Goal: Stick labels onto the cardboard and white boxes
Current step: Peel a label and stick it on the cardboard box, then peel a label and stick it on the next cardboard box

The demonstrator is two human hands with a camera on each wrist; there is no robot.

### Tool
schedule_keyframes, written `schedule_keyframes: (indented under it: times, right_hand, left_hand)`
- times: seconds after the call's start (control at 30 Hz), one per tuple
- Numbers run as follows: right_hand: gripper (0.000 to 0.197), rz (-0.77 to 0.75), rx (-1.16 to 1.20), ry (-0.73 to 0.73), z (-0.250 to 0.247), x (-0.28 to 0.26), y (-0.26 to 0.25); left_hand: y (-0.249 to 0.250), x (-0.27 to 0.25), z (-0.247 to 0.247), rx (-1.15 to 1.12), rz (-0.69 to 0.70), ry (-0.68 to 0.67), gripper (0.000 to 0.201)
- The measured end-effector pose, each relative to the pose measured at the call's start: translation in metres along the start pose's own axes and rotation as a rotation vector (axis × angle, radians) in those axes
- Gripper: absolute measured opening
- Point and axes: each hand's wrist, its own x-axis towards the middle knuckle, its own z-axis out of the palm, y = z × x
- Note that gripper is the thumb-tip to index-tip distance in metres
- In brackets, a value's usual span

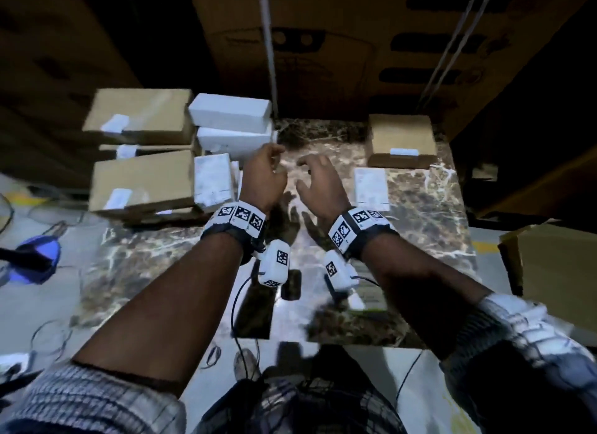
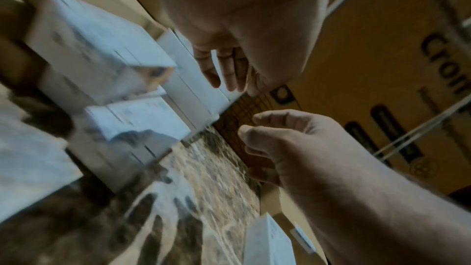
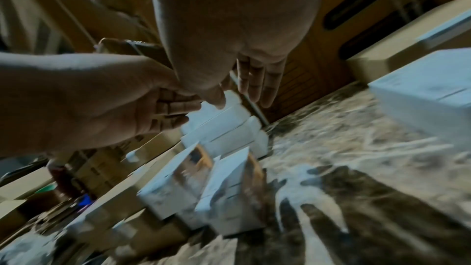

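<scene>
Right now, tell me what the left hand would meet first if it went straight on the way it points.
Probably the lower white box of the two stacked ahead: the left hand points at its near end, fingers close. Depth is unclear.

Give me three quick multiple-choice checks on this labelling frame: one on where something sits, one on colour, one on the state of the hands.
1. Where does the lone cardboard box sit on the marble table?
A. Far right
B. Near left corner
C. Under the left hand

2. What colour is the label strip on that box?
A. Red
B. White
C. Black

3. What are the left hand and right hand doing?
A. Both gripping one white box
B. Lying flat on the table
C. Raised over the table, holding nothing visible

Answers:
1. A, it stands alone at the far right, apart from the stacked boxes on the left.
2. B, a pale strip crosses its front top edge.
3. C, the wrist views show loose fingers with no box in them and hand shadows on the marble.
</scene>
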Motion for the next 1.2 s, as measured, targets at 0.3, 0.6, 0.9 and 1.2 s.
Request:
schedule_keyframes:
  times: [0.3,0.6,0.9,1.2]
  right_hand:
    - [0.049,-0.161,0.023,-0.14,0.119,-0.007,-0.163]
    - [0.062,-0.023,-0.037,-0.155,0.163,-0.011,-0.189]
    - [0.056,0.108,0.042,-0.074,0.177,-0.007,-0.186]
    - [0.056,0.092,0.046,-0.04,0.187,-0.015,-0.199]
  left_hand:
    - [-0.096,-0.033,-0.182,0.151,-0.071,0.291,0.034]
    - [-0.174,-0.053,-0.241,0.226,-0.386,0.12,0.053]
    - [-0.191,-0.059,-0.243,0.143,-0.44,0.092,0.059]
    - [-0.202,-0.052,-0.256,0.192,-0.554,0.277,0.055]
